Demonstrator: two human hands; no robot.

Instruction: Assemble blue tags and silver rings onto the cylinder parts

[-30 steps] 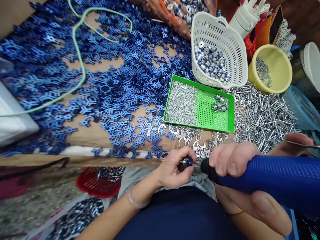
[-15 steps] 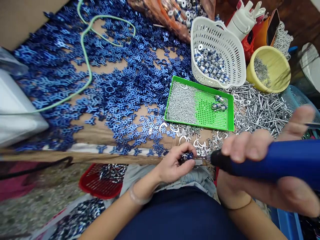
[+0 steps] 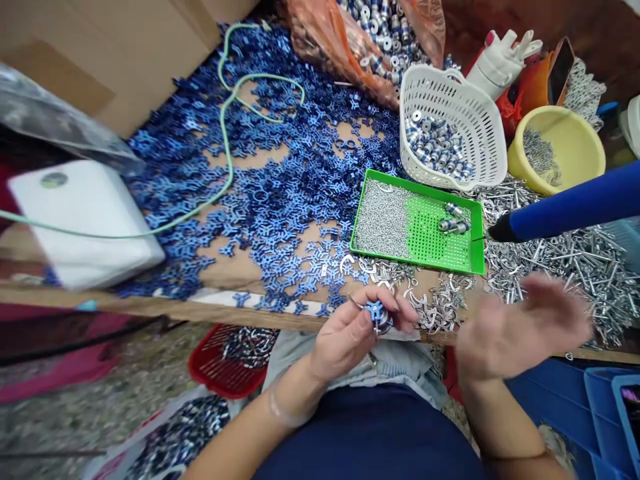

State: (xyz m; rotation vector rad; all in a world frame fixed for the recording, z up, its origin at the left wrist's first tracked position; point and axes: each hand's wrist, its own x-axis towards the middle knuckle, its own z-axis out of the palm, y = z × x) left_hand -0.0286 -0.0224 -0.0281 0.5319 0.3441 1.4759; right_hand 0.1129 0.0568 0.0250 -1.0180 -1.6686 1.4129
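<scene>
My left hand pinches a small blue three-armed piece between thumb and fingertips, just above the near edge of the table and over my lap. The grip is closed but light, holding the piece by its edges, with a bit of silver metal showing at its middle. My right hand is open and empty, palm spread and blurred, just right of the piece and apart from it. The blue power tool hangs above the pile of silver pins, its dark tip close to the right rim of the green tray; I cannot tell what bears it there, since its far end runs out of view.

Beyond my fingers lie loose silver hooks, then the tray with fine silver bits on its left half and a few blue-and-silver barrels on its right. Behind it stand a white basket of such barrels and a yellow bowl. Blue pieces cover most of the table, crossed by a green cord.

I judge the pinch to be the weak point: held so thinly at the table's lip, the piece could slip and drop toward the red basket below. My open hand, so close, could also knock it loose, or sweep hooks off the edge.
</scene>
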